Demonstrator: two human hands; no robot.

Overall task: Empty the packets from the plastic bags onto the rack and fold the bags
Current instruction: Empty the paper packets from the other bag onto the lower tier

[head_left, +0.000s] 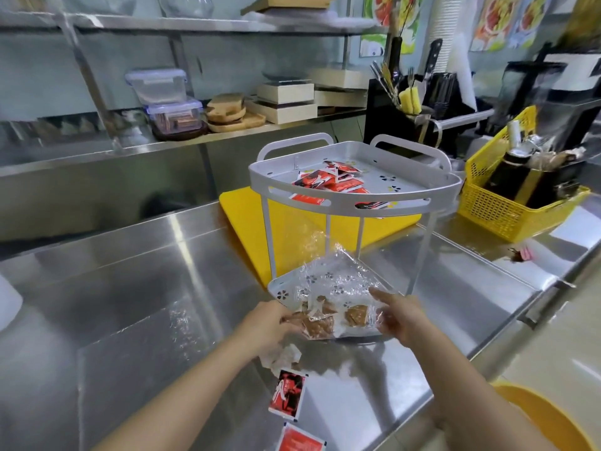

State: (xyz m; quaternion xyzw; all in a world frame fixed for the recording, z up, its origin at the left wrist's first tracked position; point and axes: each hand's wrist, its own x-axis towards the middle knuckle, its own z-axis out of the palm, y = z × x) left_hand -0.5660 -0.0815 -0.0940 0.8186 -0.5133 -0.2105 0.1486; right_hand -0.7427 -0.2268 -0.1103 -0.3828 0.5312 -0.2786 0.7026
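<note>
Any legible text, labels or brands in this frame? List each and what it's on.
None legible.
Red, black and white packets on the steel counter: print too blurred to read.
Red packets on the grey rack's top shelf: too small.
Colourful food posters on the wall: blurred, no readable words.
Brown packets in the clear plastic bag: no print visible.

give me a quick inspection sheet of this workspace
surface: steel counter, a yellow cutting board under the rack's far side
job's things: two-tier white rack; red packets on top tier; clear plastic bag with brown packets over bottom tier
clutter: two red packets and a crumpled wrapper on counter
grippers: left hand and right hand grip the bag
cables: nothing seen
surroundings: yellow basket, utensil holder, shelf with lidded containers
</note>
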